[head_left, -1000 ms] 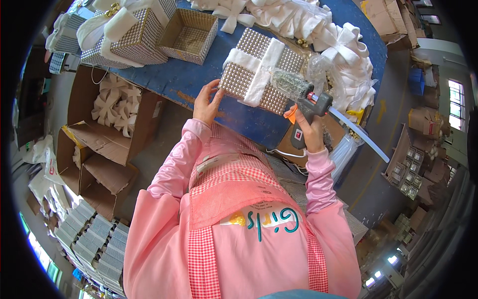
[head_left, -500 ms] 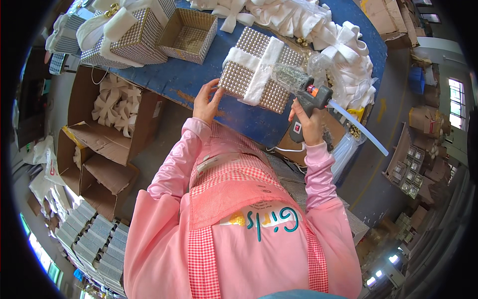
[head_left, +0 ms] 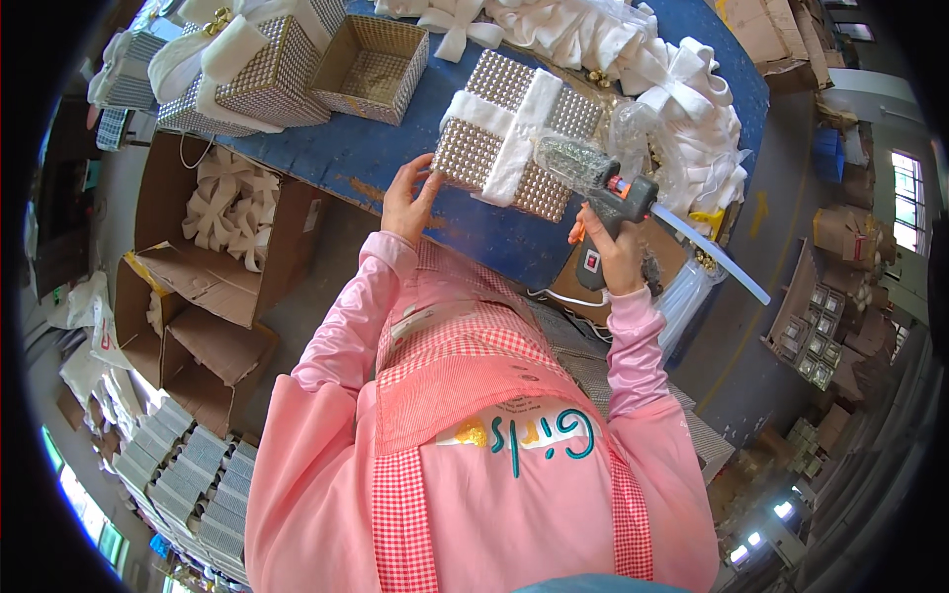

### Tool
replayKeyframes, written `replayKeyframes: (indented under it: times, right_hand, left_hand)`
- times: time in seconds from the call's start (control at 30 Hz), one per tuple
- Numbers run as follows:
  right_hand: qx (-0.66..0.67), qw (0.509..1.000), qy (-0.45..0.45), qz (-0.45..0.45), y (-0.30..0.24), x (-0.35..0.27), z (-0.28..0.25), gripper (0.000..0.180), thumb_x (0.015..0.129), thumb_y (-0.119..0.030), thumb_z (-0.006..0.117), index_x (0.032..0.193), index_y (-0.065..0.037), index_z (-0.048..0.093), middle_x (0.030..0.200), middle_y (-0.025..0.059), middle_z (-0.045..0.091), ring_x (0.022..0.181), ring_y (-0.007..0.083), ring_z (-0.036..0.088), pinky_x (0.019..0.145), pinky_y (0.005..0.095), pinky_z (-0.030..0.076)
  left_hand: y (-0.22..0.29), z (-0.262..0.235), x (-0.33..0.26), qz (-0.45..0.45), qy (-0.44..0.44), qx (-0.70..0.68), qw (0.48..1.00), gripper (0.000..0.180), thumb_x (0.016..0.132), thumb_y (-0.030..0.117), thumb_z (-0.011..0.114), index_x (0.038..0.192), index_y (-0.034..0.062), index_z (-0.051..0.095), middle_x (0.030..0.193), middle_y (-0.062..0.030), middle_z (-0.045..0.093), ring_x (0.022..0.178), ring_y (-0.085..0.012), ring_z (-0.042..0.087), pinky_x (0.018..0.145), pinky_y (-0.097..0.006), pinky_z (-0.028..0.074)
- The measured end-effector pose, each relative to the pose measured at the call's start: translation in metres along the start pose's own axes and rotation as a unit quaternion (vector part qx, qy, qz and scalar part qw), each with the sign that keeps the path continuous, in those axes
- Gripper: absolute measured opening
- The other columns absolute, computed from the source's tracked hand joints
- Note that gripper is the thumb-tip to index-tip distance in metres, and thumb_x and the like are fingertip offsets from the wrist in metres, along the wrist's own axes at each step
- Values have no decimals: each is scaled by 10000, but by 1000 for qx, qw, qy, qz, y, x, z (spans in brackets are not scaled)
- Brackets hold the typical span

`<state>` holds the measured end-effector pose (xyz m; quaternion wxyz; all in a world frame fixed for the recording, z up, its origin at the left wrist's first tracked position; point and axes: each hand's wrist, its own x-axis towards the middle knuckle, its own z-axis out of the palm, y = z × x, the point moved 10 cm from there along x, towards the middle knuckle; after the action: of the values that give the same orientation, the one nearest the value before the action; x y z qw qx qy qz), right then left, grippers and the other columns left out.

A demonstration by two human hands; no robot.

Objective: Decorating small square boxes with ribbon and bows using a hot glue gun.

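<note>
A square gift box point(head_left: 468, 150) covered in silver-bead patterning sits on the blue table in front of me, with a fluffy white ribbon point(head_left: 512, 153) crossed over its top. My left hand point(head_left: 408, 203) grips the box's near left corner, thumb and fingers against its side. Wrapped round the handle of a black glue gun point(head_left: 626, 201) is my right hand point(head_left: 615, 252). The gun's front is covered in clear plastic wrap and lies over the ribbon at the box's right side; its exact tip is hard to make out. A translucent glue stick point(head_left: 717, 257) pokes out of its back.
Finished boxes point(head_left: 267, 84) with white bows and an open, lidless box point(head_left: 371, 69) stand at the left. White fabric bows point(head_left: 682, 99) pile up along the back and right. A cardboard carton point(head_left: 287, 247) of pale ribbon stands left below the blue table point(head_left: 336, 168).
The glue gun's wrapped front has shifted slightly left and down over the ribbon. The box has moved very slightly; my left hand stays at its corner.
</note>
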<state>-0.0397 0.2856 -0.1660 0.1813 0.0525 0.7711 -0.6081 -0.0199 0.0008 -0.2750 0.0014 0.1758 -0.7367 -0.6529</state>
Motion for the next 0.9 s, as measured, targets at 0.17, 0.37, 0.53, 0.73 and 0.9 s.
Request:
replayKeyframes:
  times: [0.17,0.37,0.53,0.73,0.9]
  right_hand:
    - [-9,1000,-7,11,2,-1,4,281,892,-231,569,960,41,544,784,99,597,697,184,608,659,304,491]
    - [22,998,39,-45,-6,-4,-2,267,868,-221,607,932,38,589,805,106,654,768,156,636,700,263,495]
    - [39,998,-15,-46,-19,-17,11,323,885,-277,566,954,39,584,888,112,661,840,193,631,776,283,468]
    - [274,961,11,-32,-14,-25,10,403,902,-331,525,1072,34,514,984,176,620,937,252,602,867,327,440]
    - [274,958,81,8,-4,-41,-2,421,887,-353,531,1130,-11,498,1044,152,609,978,242,600,737,284,464]
  left_hand:
    - [-3,2,0,-5,-4,-17,1000,352,860,269,596,1163,97,554,1115,-67,563,1000,-182,575,837,-316,435]
    - [-2,1,1,-11,-7,-13,1000,353,861,265,595,1166,91,552,1118,-71,559,1006,-186,574,842,-316,436]
    - [-8,-2,5,-3,-19,-15,1000,359,857,265,599,1166,88,551,1110,-73,565,1002,-190,579,832,-307,442]
    - [8,-5,21,0,-73,37,997,312,875,202,595,1134,30,571,995,-42,621,924,-125,581,814,-258,462]
    - [36,-38,47,47,-40,57,996,196,865,157,599,999,15,618,843,-22,624,766,-94,585,692,-227,469]
